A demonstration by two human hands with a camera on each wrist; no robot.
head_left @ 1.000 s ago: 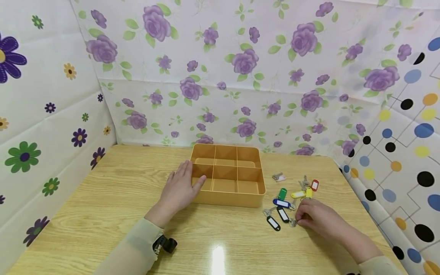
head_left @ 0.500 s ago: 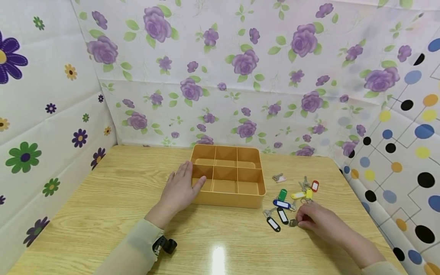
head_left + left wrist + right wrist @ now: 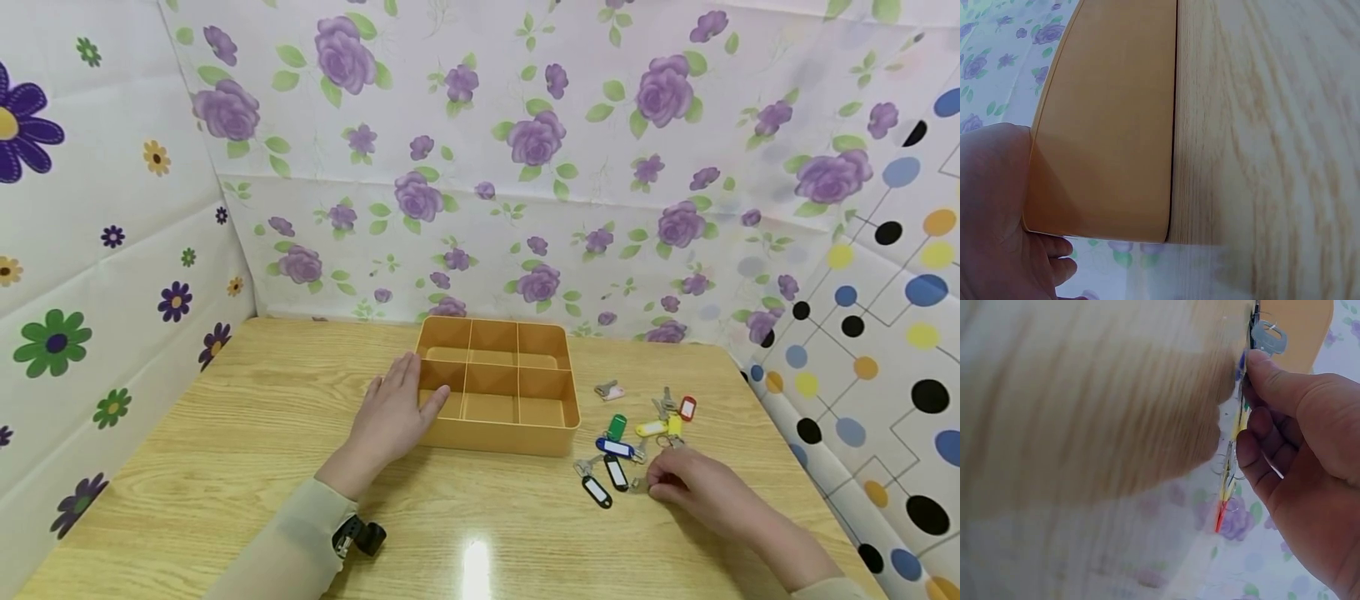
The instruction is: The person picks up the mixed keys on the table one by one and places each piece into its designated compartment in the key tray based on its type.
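Observation:
My left hand (image 3: 390, 410) rests at the left front corner of an orange six-compartment organizer box (image 3: 495, 435). Its fingers lie fairly straight along the left side, and the thumb reaches over the front compartment. To the right of the box, my right hand (image 3: 697, 487) pinches a metal key (image 3: 1269, 339) by one end between thumb and forefinger, low over the table. Beside that key lies a black key tag (image 3: 617, 472). A second black tag (image 3: 597, 492) with a key is just left of it, and a blue tag (image 3: 616, 448) lies behind.
Farther back are a green tag (image 3: 617, 427), a yellow tag (image 3: 651, 428), a red tag (image 3: 687, 407) and a pink tag (image 3: 613, 391), some with keys. The wooden table (image 3: 285, 417) meets a flowered cloth (image 3: 480, 250) behind and at both sides.
The key at my right fingertips has turned and shows a narrower outline. My right hand has barely shifted; the left hand and the box stay put.

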